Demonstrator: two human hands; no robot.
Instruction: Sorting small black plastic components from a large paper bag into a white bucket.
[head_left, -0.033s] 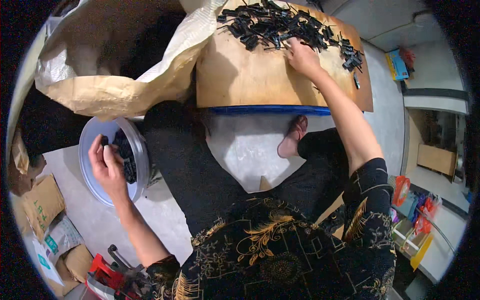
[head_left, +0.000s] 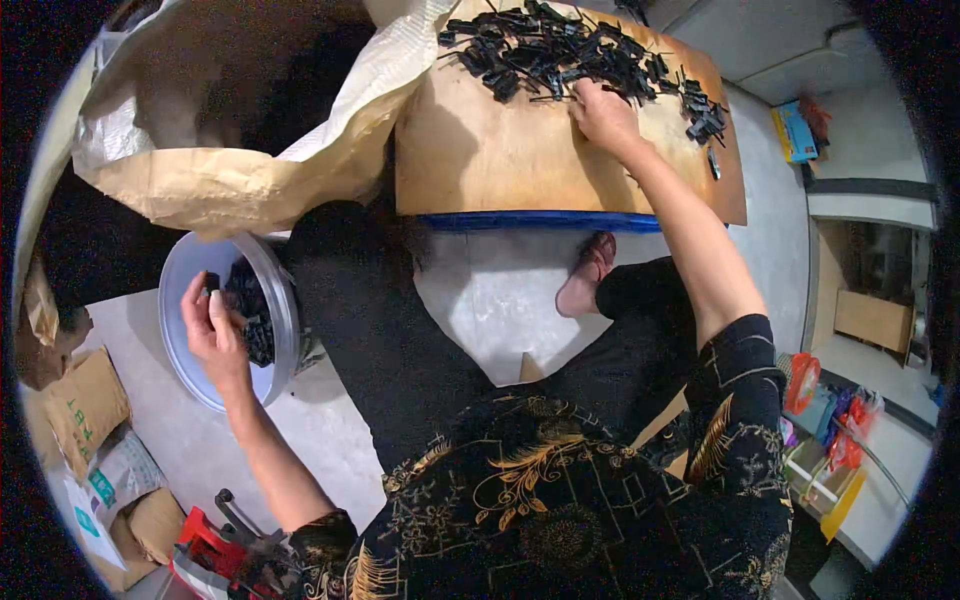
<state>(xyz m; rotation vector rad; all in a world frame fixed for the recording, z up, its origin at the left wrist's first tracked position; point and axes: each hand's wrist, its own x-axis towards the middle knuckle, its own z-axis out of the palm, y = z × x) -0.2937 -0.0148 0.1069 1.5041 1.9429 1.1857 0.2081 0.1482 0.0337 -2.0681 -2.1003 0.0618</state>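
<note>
My left hand (head_left: 220, 340) is over the translucent round tub (head_left: 285, 290), with a small black plastic part (head_left: 211, 282) pinched between thumb and fingers. Inside the tub lie many similar black pieces (head_left: 250, 310). On the wooden board (head_left: 500, 165), my right hand (head_left: 607, 122) reaches to the near edge of a heap of black plastic parts (head_left: 545, 45). Its fingers are closed at the heap, and they appear to grip one of the black parts; the fingertips are partly hidden.
A large woven sack (head_left: 200, 185) stands open left of the board. Blue edging (head_left: 540, 221) shows under the board. Brown packages (head_left: 90, 405) and a red machine (head_left: 205, 545) are at lower left. Shelves with mixed goods (head_left: 835, 420) line the right side.
</note>
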